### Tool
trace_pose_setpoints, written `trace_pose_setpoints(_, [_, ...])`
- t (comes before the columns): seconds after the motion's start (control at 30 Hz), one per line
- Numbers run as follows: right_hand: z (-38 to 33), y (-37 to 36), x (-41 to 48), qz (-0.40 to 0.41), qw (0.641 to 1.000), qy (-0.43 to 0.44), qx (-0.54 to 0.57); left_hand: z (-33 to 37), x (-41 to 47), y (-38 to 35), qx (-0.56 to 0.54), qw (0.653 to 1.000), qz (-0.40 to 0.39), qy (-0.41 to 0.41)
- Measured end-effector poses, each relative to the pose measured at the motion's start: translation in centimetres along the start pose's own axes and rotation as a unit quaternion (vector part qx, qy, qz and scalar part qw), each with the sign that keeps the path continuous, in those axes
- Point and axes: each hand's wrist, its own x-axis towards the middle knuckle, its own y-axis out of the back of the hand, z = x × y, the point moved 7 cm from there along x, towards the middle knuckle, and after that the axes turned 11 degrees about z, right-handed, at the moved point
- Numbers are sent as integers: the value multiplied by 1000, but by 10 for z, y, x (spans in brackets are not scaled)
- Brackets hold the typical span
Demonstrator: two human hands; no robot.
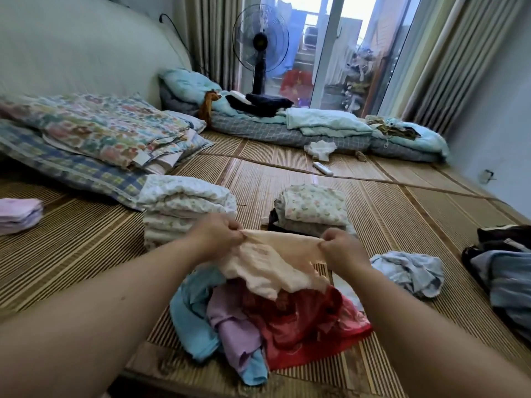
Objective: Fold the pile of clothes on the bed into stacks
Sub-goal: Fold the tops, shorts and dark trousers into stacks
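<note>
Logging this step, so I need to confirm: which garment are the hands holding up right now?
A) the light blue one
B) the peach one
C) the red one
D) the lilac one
B: the left hand and right hand each pinch the top edge of the peach garment, stretching it between them above the unfolded pile.

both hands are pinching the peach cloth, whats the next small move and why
Probably lift it clear and shake it flat: the left hand and right hand pinch the peach garment by its top edge, while its lower part lies crumpled on the unfolded pile.
</note>
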Motion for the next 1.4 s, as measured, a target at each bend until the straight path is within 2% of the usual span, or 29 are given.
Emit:
trace_pose_setpoints(0.07, [-20,43,9,47,983,-20,175,20,3,25,-85,996,35,7])
trace_pose_setpoints(0.1, [-29,66,13,63,971,-17,228,31,4,36,-141,989,41,16])
trace_pose_setpoints(0.2, [-61,129,18,99,950,21,295,63,6,63,-294,955,32,34])
trace_pose_setpoints(0.33, [-95,200,21,179,938,94,281,105,10,94,-303,952,42,-19])
trace_pose_setpoints(0.47, [-106,238,25,214,939,116,244,130,14,108,-119,983,94,-99])
trace_pose_setpoints(0.53, [-101,252,29,237,940,116,215,138,12,107,-92,985,76,-127])
trace_pose_setpoints(0.6, [-88,260,32,254,944,104,183,146,4,100,-161,980,3,-117])
trace_pose_setpoints(0.7, [-66,245,32,190,970,80,131,158,-5,83,-297,949,-97,-40])
trace_pose_setpoints(0.83, [-63,208,-4,132,980,125,78,177,-12,50,-340,936,-84,37])
trace_pose_setpoints(0.9, [-68,179,-41,64,979,132,143,182,-16,26,-323,942,-75,57])
trace_pose_setpoints(0.97, [-63,144,-70,6,973,89,211,182,-21,1,-249,964,-78,49])
trace_pose_setpoints(1.03, [-52,125,-79,34,979,71,189,182,-27,-18,-232,967,-96,50])
trace_pose_setpoints(1.1, [-37,125,-75,89,976,32,197,182,-38,-35,-277,947,-156,55])
trace_pose_setpoints(1.17, [-27,132,-66,107,963,-12,248,189,-46,-38,-209,960,-182,-36])
trace_pose_setpoints(1.23, [-23,146,-59,111,961,-22,253,195,-47,-35,-124,973,-151,-123])
trace_pose_setpoints(1.27, [-24,153,-55,110,963,-10,246,199,-45,-29,-110,975,-130,-140])
trace_pose_setpoints(1.4, [-30,206,-37,159,967,34,199,207,-26,15,-49,989,-26,-139])
